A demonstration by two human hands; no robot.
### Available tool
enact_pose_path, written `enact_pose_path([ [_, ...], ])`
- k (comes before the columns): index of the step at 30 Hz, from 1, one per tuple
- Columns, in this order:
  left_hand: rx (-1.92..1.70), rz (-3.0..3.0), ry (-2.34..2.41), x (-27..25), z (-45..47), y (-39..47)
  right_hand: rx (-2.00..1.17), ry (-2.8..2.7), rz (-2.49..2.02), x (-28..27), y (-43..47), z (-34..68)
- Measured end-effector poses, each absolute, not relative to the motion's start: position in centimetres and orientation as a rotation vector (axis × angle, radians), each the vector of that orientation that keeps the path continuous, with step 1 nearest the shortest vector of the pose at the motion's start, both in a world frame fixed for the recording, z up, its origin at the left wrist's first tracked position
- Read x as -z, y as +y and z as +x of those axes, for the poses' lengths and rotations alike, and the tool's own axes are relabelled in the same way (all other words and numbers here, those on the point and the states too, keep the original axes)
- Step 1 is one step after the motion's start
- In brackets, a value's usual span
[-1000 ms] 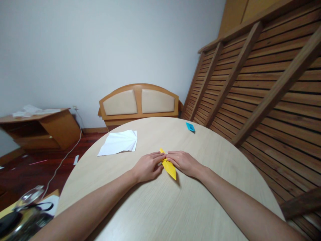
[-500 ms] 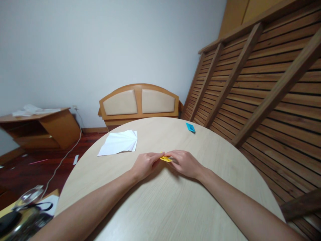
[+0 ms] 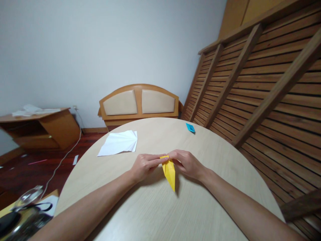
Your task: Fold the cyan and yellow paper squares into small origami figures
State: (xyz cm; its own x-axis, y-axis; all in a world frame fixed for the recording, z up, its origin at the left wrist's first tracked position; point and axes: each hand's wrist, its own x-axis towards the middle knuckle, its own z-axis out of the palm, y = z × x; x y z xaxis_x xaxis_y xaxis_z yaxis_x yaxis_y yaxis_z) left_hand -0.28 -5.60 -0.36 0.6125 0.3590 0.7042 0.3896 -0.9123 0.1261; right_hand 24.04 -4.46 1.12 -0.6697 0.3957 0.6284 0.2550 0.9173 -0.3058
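A folded piece of yellow paper is held between my two hands over the middle of the table. Its long pointed end hangs down toward me, and creases show near the top. My left hand grips its upper left side, fingers stretched across the top fold. On the other side my right hand pinches the upper right corner with curled fingers, which partly cover the paper. Farther off lie a small folded blue paper, to the right, and a creased white sheet, to the left.
The round wooden table fills the foreground. A slatted wooden frame leans close along its right side. At lower left stands a kettle. Beyond the table are a headboard and a low cabinet with papers on top.
The yellow paper, earlier seen as a small flat bit between my fingertips, now shows its long point hanging toward me. My left fingers have straightened across its top.
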Motion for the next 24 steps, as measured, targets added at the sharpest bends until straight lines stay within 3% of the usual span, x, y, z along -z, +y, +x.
enact_pose_path([
  [13,1.346,-2.829,-0.723,-0.7,0.5,-6.5,-0.234,-2.28,-0.554,-2.0,-5.5,23.5],
  [20,1.705,-2.77,-1.21,0.2,1.4,-6.4,-0.174,-2.172,-0.642,-1.2,-5.4,23.0],
  [24,1.532,-2.807,-1.231,0.1,1.4,-6.6,-0.118,-2.232,-0.62,-1.7,-5.4,22.9],
])
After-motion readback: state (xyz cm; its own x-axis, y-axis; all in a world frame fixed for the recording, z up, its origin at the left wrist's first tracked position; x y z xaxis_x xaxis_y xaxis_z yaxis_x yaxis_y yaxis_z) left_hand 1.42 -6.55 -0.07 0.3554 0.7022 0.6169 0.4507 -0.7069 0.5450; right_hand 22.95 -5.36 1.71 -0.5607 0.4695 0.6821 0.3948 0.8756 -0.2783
